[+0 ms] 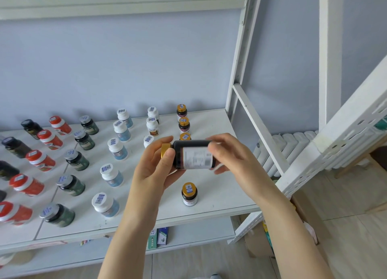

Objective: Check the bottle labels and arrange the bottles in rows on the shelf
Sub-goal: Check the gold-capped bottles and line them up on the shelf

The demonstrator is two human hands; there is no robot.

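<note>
Both hands (156,165) (232,157) hold dark gold-cap bottle (193,154) sideways above shelf (219,195), label txt too blurred.

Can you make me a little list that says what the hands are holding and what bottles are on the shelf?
held bottle: dark bottle, lying sideways, white label facing up
cap: gold cap, pointing left
left hand: grips the cap end
right hand: grips the bottom end
shelf: white, bottles standing in rows by kind
rows, left to right: red bottles, green bottles, white-capped bottles, gold-capped bottles
gap: open spot behind the front gold-capped one
</note>
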